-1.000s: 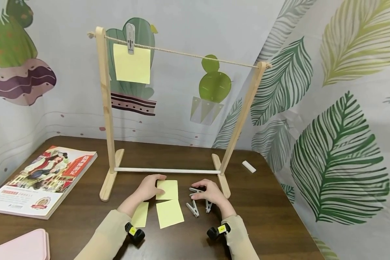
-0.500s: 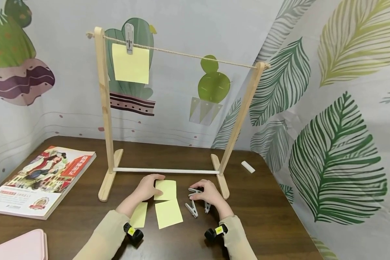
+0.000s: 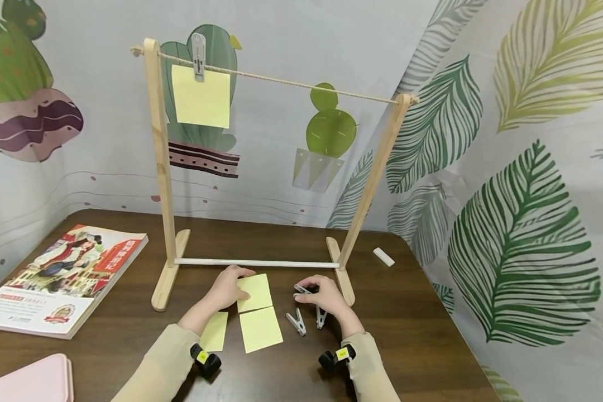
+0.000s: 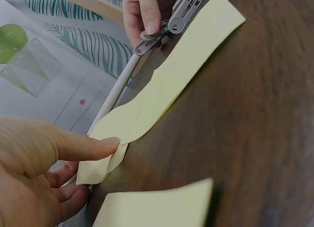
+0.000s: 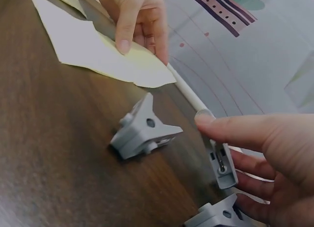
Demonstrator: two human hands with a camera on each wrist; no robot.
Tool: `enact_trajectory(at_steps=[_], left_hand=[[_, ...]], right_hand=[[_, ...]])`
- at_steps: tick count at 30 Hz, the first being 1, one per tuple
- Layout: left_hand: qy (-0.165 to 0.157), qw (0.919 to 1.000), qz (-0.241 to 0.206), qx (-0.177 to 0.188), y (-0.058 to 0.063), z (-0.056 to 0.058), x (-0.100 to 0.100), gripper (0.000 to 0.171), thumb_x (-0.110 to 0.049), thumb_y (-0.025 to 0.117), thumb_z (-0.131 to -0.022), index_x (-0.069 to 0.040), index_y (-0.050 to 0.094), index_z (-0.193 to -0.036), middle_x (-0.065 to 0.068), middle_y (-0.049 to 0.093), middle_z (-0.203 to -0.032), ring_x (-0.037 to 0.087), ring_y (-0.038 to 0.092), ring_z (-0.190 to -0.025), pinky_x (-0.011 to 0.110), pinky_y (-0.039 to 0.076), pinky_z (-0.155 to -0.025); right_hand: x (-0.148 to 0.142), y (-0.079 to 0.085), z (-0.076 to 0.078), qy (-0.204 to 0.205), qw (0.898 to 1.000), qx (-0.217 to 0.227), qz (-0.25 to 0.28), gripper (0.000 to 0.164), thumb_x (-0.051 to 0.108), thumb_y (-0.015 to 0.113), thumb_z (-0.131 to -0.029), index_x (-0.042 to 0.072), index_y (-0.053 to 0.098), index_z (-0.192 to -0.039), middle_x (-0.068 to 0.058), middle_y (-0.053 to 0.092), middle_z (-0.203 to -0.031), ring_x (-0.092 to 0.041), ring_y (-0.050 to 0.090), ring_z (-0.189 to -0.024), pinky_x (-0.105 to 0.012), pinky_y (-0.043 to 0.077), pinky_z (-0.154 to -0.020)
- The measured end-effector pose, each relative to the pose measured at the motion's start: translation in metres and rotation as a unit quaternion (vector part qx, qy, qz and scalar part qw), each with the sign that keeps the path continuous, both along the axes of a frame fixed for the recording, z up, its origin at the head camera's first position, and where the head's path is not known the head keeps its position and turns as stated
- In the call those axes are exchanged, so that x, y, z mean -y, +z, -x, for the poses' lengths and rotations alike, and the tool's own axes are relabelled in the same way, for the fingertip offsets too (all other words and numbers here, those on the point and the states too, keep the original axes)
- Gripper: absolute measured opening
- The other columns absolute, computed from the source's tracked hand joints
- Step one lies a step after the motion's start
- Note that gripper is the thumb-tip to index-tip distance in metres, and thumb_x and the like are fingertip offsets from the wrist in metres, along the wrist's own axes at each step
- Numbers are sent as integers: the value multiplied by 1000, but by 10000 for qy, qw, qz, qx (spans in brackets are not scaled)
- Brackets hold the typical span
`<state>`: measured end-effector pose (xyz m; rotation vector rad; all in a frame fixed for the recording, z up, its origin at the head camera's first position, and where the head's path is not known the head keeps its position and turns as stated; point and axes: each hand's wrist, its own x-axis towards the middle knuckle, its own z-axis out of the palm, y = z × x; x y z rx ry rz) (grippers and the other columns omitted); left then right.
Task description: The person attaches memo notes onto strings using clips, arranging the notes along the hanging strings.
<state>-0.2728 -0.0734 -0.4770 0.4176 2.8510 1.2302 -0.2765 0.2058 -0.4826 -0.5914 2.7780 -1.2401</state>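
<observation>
My left hand [image 3: 229, 287] pinches the left edge of a yellow sticky note [image 3: 255, 292], thumb on top, as the left wrist view shows. Just in front of it lies a second sticky note [image 3: 261, 329], and a third sticky note [image 3: 214, 331] is partly covered by the left forearm. With thumb and fingers my right hand [image 3: 326, 296] holds a grey clothespin [image 5: 223, 165]. Two more clothespins, a nearer clothespin [image 3: 297, 322] and another clothespin [image 3: 321, 317] under the hand, lie on the table. Another clothespin [image 3: 199, 57] fastens a hanging sticky note [image 3: 201, 103] to the rope.
Behind the hands stands a wooden rack [image 3: 163, 167] with a rope [image 3: 291, 84] across its top and a white bar [image 3: 256, 263] low down. A book [image 3: 70, 279] and a pink case [image 3: 30, 382] lie left. A small white block [image 3: 384, 257] sits at the right.
The sticky note in my left hand has tilted and shifted slightly away from the note in front. The clothespin in my right hand has turned and moved slightly away from the others.
</observation>
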Motion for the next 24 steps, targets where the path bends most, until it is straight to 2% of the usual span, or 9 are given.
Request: enact_trajectory(at_steps=[8,13,17,24], left_hand=[[34,9999,-53,-112,-1,0,1,42,3,78,-76,-4,68,-116,21,61,-124,43,55,-118,53,46,-96],[190,9985,-292,-433,-1,2,0,34,4,74,-80,-3,69,-113,17,69,-117,38,61,-114,50,48,-95],[308,9968,-361,-645,-1,4,2,30,2,73,-82,-4,70,-111,16,71,-112,37,63,-110,50,49,-93],[320,9966,-490,-573,1,5,4,28,-1,74,-83,-4,71,-111,17,72,-107,37,65,-107,50,50,-91]], right_hand=[[-2,5,0,-93,9982,115,580,29,17,77,-84,1,71,-108,-14,71,-100,-12,61,-86,-23,49,-70],[-1,9,0,-122,9953,223,935,29,12,74,-86,-3,68,-110,-19,70,-100,-8,60,-82,-24,51,-67],[0,9,-1,-277,9927,325,1125,27,11,73,-87,-4,66,-109,-19,69,-99,-8,59,-82,-23,51,-70],[1,7,0,-432,9901,235,1312,31,9,72,-88,-4,64,-115,-18,69,-100,-9,60,-84,-24,50,-77]])
